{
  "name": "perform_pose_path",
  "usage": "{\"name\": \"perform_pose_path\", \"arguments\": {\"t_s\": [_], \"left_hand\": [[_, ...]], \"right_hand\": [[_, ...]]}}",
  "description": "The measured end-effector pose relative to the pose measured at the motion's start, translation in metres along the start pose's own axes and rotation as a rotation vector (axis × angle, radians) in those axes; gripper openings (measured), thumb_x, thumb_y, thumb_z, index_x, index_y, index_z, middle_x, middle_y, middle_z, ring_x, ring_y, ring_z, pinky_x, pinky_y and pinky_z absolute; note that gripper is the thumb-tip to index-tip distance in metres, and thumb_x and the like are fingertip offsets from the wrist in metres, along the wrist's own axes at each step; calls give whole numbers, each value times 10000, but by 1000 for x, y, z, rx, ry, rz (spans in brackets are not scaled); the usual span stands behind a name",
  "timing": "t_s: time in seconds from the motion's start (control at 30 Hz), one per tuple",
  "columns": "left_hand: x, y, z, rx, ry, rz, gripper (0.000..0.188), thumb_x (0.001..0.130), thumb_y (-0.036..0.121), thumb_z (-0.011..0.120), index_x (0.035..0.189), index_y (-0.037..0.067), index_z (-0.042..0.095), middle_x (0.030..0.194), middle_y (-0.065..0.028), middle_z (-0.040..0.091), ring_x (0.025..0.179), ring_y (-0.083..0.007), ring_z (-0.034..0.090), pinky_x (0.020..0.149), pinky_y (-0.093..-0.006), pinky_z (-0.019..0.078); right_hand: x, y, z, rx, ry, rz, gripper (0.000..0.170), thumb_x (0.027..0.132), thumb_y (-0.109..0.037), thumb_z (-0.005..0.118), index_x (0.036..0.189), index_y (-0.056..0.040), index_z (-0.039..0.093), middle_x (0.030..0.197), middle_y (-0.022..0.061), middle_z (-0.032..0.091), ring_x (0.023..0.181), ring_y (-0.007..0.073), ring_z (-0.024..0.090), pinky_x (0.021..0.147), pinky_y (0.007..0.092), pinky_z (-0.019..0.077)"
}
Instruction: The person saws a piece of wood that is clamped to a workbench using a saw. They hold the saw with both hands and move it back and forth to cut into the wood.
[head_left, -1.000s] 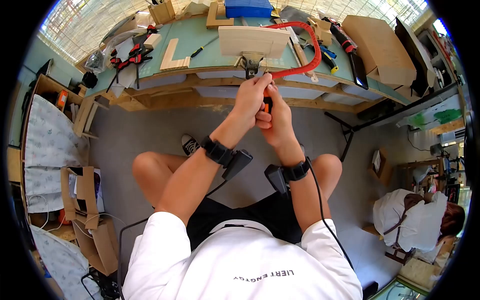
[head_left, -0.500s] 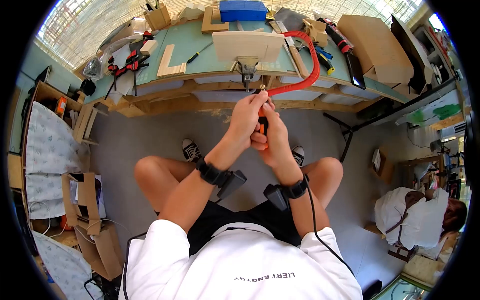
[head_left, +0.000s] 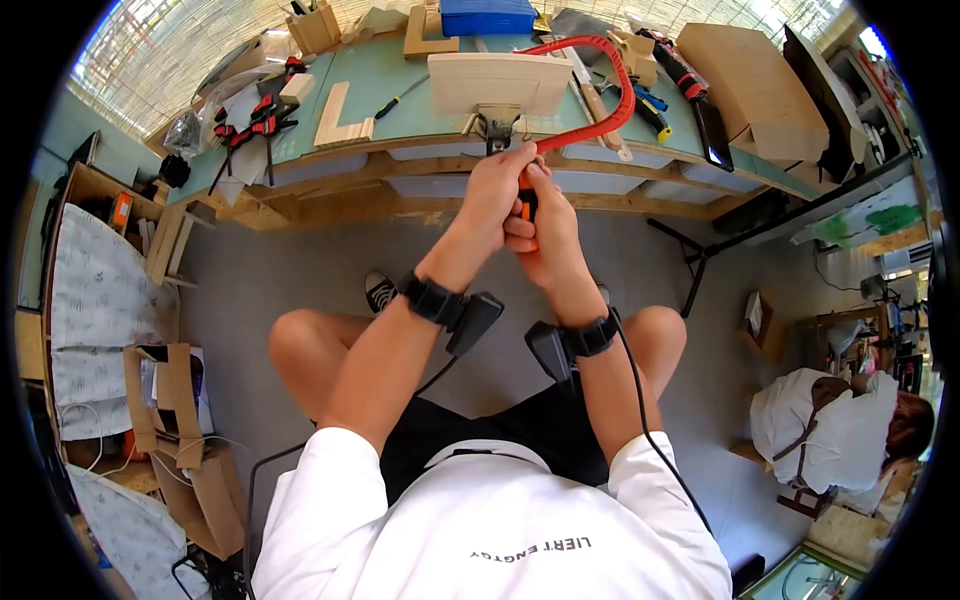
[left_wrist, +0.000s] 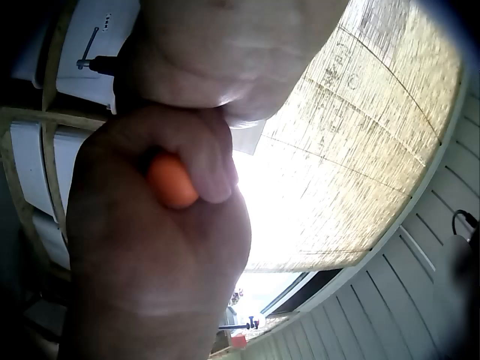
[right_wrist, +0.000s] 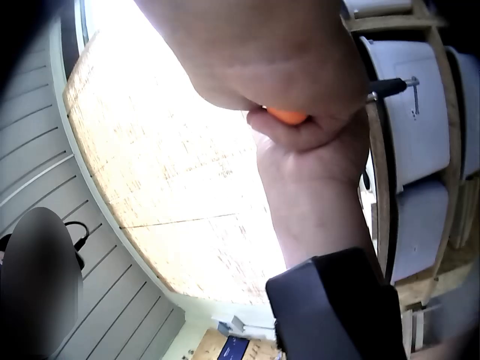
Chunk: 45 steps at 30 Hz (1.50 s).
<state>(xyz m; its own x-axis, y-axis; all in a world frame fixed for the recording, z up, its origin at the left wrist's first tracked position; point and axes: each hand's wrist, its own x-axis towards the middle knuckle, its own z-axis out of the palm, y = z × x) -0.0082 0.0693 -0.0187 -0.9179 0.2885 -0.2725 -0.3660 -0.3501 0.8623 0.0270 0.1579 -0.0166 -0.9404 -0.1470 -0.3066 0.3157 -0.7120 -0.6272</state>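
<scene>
Both hands are wrapped together round the orange-and-black handle (head_left: 528, 203) of a coping saw with a deep red frame (head_left: 622, 95). My left hand (head_left: 490, 202) lies on the left side of the grip, my right hand (head_left: 550, 238) on the right and slightly nearer the body. The handle's rounded orange end (left_wrist: 172, 181) peeks out of the curled fingers in the left wrist view. Ahead of the hands, a pale wooden board (head_left: 500, 84) is held at the bench edge by a metal clamp (head_left: 497, 126). The saw's frame reaches behind this board; its blade is hidden.
On the green bench (head_left: 405, 115) lie an L-shaped wooden piece (head_left: 343, 118), a screwdriver (head_left: 395, 100), red-and-black clamps (head_left: 262, 122) and a blue box (head_left: 487, 17). A cardboard box (head_left: 752, 90) stands at the right. Another person (head_left: 830, 430) sits far right.
Both hands drew the saw back towards the body, then pushed it forward again up to the clamp. The red frame moved with them; the board stayed in its clamp.
</scene>
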Motion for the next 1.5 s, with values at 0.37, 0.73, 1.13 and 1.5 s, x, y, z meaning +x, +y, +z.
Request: {"name": "perform_pose_path", "arguments": {"t_s": [0.37,0.73,1.13,1.5], "left_hand": [[-6,15,-4,74,-45,-108,365,995,369,485,815,72,598,665,-10,564,431,-94,474,387,-266,400],[-9,13,-3,61,-61,-161,369,983,372,499,785,79,605,640,-2,554,417,-71,409,382,-243,362],[-14,-13,-13,122,-75,-72,381,984,402,490,822,83,620,665,-14,603,504,-69,516,387,-241,352],[-13,-14,-4,17,-8,-39,412,984,414,472,782,82,610,641,-35,571,464,-106,480,406,-247,381]], "right_hand": [[0,14,0,33,22,-78,216,977,-385,529,946,-177,476,663,-23,473,403,40,362,323,193,233],[-16,16,4,8,72,-78,253,990,-386,502,909,-147,474,679,-12,479,422,49,360,340,200,240],[-32,25,5,23,118,-25,235,1003,-357,486,897,-149,465,671,-25,471,431,42,363,354,189,247],[-29,27,3,7,157,-12,230,1000,-367,484,915,-154,471,664,-19,473,409,54,359,340,209,228]]}}
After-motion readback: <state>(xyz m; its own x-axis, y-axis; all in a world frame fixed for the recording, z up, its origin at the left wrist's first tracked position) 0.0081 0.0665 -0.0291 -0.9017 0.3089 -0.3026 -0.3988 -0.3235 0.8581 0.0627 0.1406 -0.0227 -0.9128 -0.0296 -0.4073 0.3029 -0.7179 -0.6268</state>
